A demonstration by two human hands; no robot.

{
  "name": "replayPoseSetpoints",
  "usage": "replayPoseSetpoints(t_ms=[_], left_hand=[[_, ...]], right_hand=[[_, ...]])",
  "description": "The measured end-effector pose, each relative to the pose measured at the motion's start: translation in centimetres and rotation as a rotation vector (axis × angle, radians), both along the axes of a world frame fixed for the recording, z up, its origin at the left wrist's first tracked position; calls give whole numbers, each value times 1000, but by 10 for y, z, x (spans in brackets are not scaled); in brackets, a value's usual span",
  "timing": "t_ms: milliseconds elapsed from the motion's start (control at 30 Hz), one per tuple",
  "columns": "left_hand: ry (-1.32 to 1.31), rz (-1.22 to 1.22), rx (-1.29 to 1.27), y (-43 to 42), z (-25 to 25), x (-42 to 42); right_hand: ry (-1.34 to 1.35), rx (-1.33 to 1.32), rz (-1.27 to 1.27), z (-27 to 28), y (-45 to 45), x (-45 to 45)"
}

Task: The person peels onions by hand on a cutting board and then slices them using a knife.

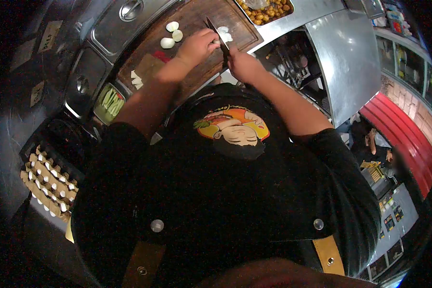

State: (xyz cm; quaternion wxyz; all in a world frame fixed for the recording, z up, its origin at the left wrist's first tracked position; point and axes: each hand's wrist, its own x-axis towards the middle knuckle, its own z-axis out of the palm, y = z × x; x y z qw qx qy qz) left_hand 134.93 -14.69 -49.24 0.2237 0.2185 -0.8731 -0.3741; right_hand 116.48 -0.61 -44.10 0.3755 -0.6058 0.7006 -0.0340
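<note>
On a brown wooden cutting board [201,72], my left hand [198,46] has its fingers closed on a small white piece [216,42], beside the blade of a knife [218,32]. My right hand [245,66] is wrapped round the knife's handle. Thin white slices [225,34] lie just beyond the blade. Left of my left hand are several pale, rounded white pieces [167,42]. Small white pieces [136,79] also lie near the board's left edge, and something red [162,56] lies near my left forearm.
A metal tray of small browned potatoes [265,12] stands beyond the board. Lidded steel containers [117,26] and a tub of green sticks [112,102] are at left. Egg cartons [50,182] sit at lower left. A person's arm [372,141] shows at far right.
</note>
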Motion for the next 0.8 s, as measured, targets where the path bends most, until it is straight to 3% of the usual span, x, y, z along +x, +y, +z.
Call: replayPoseSetpoints(t_ms=[133, 233, 733, 800], left_hand=[[-28, 6, -7, 1, 1, 1], [-18, 37, -19, 3, -1, -1], [-16, 29, -5, 3, 8, 0], [-2, 25, -24, 3, 6, 0]], right_hand=[[-1, -23, -48, 0, -6, 0], [-84, -181, -49, 8, -15, 1], [-56, -100, -48, 13, -17, 4], [-30, 43, -38, 16, -9, 2]])
